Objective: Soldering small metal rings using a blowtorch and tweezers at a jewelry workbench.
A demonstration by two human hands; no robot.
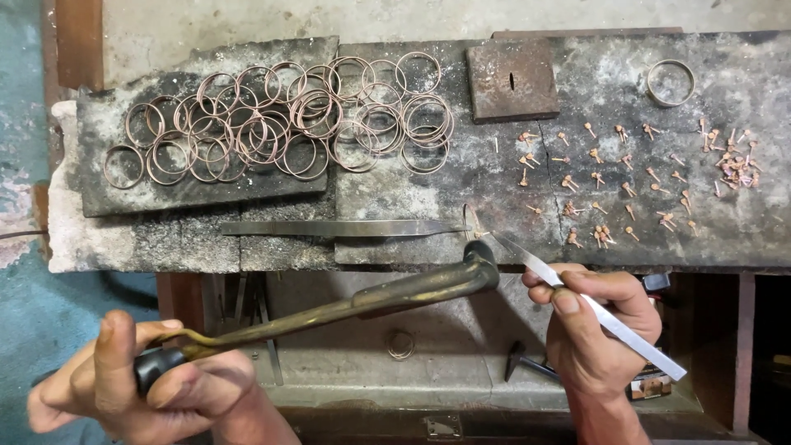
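My left hand grips the black handle of a brass torch whose curved nozzle points up at the front edge of the charred work slab. Slim steel tweezers are pinched in my right hand, their tips reaching a thin wire ring standing on the slab just above the nozzle. Long flat tweezers lie on the slab to the left of that ring.
Several copper wire rings are piled on a dark block at the back left. Small copper pins are scattered on the right, a square metal block and a wider metal band behind them. A tray sits below.
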